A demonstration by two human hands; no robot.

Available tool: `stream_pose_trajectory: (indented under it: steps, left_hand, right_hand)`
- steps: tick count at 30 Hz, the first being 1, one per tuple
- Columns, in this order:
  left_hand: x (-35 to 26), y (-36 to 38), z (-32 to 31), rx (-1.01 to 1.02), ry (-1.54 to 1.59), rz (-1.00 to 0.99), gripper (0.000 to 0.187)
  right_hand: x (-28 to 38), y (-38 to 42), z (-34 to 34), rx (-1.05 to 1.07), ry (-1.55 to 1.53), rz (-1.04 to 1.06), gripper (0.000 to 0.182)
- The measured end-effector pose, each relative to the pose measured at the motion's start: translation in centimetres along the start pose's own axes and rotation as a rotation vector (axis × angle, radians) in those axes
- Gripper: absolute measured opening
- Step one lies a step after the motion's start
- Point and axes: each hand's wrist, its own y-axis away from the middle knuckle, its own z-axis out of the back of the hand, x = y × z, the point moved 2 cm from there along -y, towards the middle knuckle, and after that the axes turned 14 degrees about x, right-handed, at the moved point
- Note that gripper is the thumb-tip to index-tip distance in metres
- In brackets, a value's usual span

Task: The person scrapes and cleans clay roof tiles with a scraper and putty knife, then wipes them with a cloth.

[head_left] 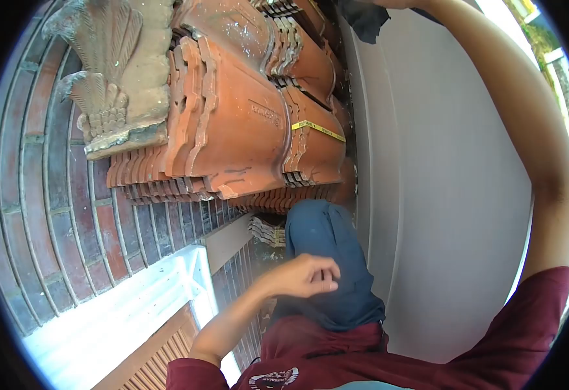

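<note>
My left hand (307, 276) hovers in front of my blue trouser leg (326, 227), fingers loosely curled with a gap to the thumb and nothing visible between them. My right arm reaches up along the pale wall. Only part of my right hand (398, 2) shows at the top edge, closed on a ragged dark cloth (364, 25) that hangs down; its fingers are mostly cut off by the frame. Left of that cloth stand stacked orange roof tiles (242, 123), some with chipped edges and white specks. A yellow measuring tape (318, 130) lies across one tile.
A weathered carved ornament (125, 78) rests beside the tiles, against a brick wall (57, 195). Below are a white frame (135, 312) and a brown slatted panel (157, 354). A smooth pale wall (453, 162) bounds the right side closely.
</note>
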Motion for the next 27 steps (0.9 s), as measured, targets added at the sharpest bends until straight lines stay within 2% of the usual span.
stream_pose_trajectory:
  steps: [3,7,11,13,15,18,21,22,23,24,25,27]
  left_hand:
    - [-4.3,1.6,6.0,-0.425,-0.182,-0.235,0.021]
    - [-10.3,3.2,14.6,-0.790,-0.051,-0.278,0.024]
    - [-13.9,0.8,22.8,-0.944,-0.334,-0.339,0.050]
    - [-16.0,-1.0,24.4,-0.964,-0.428,-0.281,0.067]
    - [-16.7,-4.0,26.4,-1.058,-0.636,-0.418,0.077]
    - [-18.8,-7.6,27.7,-1.023,-0.577,-0.751,0.076]
    - [-20.5,-7.9,28.1,-0.828,-0.318,-0.827,0.061]
    - [-20.1,-7.7,29.2,-0.901,-0.435,-0.791,0.045]
    - [-20.4,-7.1,29.2,-0.846,-0.358,-0.827,0.036]
    - [-20.4,-6.3,29.7,-0.822,-0.376,-0.799,0.031]
    - [-20.5,-4.9,30.2,-0.834,-0.462,-0.714,0.029]
    - [-20.0,-1.6,33.2,-0.989,-0.727,-0.566,0.022]
  right_hand:
    - [0.5,0.2,0.2,-0.038,-0.031,0.012,0.029]
    - [1.1,0.4,1.0,-0.067,-0.123,0.074,0.028]
    - [2.1,1.2,1.2,-0.104,-0.296,0.135,0.031]
    - [3.2,2.0,2.2,-0.124,-0.343,0.133,0.032]
    - [2.8,1.3,2.6,-0.184,-0.364,0.235,0.039]
    - [4.1,2.3,2.7,-0.133,-0.571,0.263,0.037]
    - [5.0,2.1,2.7,-0.062,-0.759,0.370,0.030]
    - [5.0,2.1,2.8,-0.005,-0.807,0.354,0.029]
    - [5.3,2.0,2.7,0.059,-0.864,0.327,0.028]
    - [5.1,1.7,2.4,-0.003,-0.891,0.389,0.032]
    - [5.7,2.8,3.2,-0.023,-0.849,0.270,0.031]
    - [5.0,2.2,2.9,-0.102,-0.770,0.274,0.030]
